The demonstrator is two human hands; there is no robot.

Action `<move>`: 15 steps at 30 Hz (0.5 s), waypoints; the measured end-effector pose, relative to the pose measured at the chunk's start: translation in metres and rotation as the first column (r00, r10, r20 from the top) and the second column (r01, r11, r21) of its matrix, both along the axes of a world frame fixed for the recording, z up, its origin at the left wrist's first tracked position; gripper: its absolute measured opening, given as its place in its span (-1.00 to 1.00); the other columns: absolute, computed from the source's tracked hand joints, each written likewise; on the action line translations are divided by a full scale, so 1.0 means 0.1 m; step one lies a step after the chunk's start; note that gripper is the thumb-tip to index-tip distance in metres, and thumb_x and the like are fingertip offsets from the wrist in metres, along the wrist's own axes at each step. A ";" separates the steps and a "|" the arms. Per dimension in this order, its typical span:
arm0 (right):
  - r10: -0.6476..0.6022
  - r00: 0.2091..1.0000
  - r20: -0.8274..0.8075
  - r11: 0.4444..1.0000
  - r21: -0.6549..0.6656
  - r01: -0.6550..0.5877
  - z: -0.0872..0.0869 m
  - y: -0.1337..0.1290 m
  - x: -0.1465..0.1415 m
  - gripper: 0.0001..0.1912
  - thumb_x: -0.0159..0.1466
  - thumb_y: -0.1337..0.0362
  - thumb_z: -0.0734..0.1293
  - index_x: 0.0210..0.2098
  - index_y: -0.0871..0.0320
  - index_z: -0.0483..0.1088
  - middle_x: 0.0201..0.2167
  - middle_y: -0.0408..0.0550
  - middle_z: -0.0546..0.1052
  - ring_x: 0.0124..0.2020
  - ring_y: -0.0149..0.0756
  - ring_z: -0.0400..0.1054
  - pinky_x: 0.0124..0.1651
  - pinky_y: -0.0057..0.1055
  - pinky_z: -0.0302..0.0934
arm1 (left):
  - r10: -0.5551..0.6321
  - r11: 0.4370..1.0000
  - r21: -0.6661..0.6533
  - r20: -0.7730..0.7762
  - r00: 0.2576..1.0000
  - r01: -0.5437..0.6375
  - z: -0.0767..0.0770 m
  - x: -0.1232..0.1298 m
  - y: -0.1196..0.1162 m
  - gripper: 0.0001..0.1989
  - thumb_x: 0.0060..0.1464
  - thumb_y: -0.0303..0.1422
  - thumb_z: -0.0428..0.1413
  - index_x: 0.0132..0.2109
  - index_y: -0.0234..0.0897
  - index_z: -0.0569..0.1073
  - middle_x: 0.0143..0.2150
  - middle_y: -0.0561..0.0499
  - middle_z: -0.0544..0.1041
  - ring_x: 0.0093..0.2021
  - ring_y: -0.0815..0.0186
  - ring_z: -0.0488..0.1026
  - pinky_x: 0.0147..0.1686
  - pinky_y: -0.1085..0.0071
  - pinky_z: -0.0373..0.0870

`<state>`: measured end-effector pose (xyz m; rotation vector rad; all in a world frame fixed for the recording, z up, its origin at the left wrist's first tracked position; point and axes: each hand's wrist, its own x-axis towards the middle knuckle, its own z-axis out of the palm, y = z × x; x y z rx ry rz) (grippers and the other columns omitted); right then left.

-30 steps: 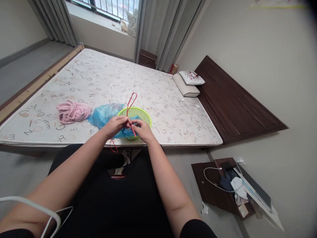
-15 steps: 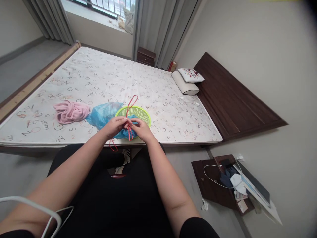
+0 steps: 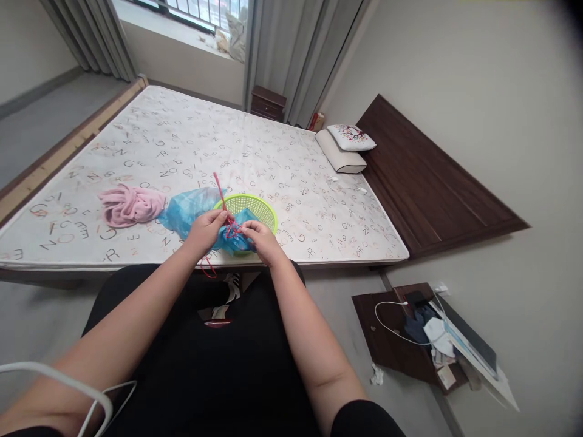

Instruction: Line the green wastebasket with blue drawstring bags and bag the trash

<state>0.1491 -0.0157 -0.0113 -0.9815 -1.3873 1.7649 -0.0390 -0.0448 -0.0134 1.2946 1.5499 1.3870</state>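
My left hand (image 3: pixel 208 229) pinches a red string (image 3: pixel 220 189), one end of which sticks up above the fingers. Close beside it, my right hand (image 3: pixel 260 238) has its fingertips closed on the same string, where it crosses in loops over a gathered blue plastic bag (image 3: pixel 237 243). A yellow-green basket (image 3: pixel 266 209) stands on the mattress just behind the hands, partly hidden by bag and fingers. Left of it lies a larger blue plastic bag (image 3: pixel 184 209), touching a pink cloth (image 3: pixel 132 205). Another red string loop (image 3: pixel 208 267) hangs over the mattress edge.
The patterned mattress (image 3: pixel 182 139) spans the view, with two pillows (image 3: pixel 341 155) by the dark headboard (image 3: pixel 410 182). At the lower right, a bedside cabinet (image 3: pixel 382 334) holds clothes and a cable. A white cable (image 3: pixel 59 373) crosses near my left arm.
My hands have moved slightly apart. The tall red loop above them is now a narrow strand leaning left, and more of the gathered blue bag shows between the hands.
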 end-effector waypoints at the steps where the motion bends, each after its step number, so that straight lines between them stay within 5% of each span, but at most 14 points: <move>1: 0.022 1.000 0.008 1.000 -0.001 -0.022 -0.01 -0.01 -0.01 -0.66 0.15 -0.01 0.47 -0.29 0.11 0.45 -0.37 -0.20 0.45 -0.37 -0.42 0.26 -0.35 -0.51 0.15 | 0.021 1.000 0.016 -0.011 1.000 -0.021 -0.01 0.03 -0.01 -0.57 0.22 0.02 0.16 -0.25 -0.28 0.64 -0.25 -0.09 0.64 -0.18 0.15 0.55 -0.06 0.28 0.45; 8: 0.033 0.998 0.049 0.999 0.040 -0.035 -0.10 0.02 -0.10 -0.51 0.25 -0.21 0.36 -0.39 0.13 0.44 -0.38 -0.15 0.49 -0.35 -0.38 0.28 -0.20 -0.43 0.18 | -0.032 0.975 0.209 0.462 0.886 -0.074 0.00 0.30 -0.02 -0.70 0.19 -0.09 0.20 -0.32 -0.25 0.51 -0.21 -0.10 0.61 -0.06 0.12 0.59 0.07 0.17 0.49; 11: -0.073 0.997 0.024 0.997 -0.017 0.073 -0.13 0.04 -0.15 -0.47 0.19 -0.27 0.41 -0.23 0.09 0.46 -0.38 -0.18 0.49 -0.38 -0.38 0.31 -0.21 -0.41 0.22 | -0.066 0.966 0.254 0.427 0.902 -0.050 0.04 0.33 -0.06 -0.71 0.21 -0.14 0.16 -0.37 -0.24 0.47 -0.18 -0.10 0.62 -0.01 0.11 0.58 0.16 0.14 0.44; 15: -0.013 0.999 -0.031 1.000 -0.024 0.012 -0.12 0.04 -0.19 -0.34 0.20 -0.34 0.38 0.00 0.05 0.50 -0.18 -0.08 0.59 -0.20 -0.29 0.47 -0.08 -0.35 0.34 | -0.080 0.960 0.280 0.284 0.955 -0.004 0.07 0.32 -0.11 -0.68 0.25 -0.14 0.12 -0.38 -0.24 0.48 -0.12 -0.13 0.64 0.01 0.08 0.56 0.19 0.15 0.40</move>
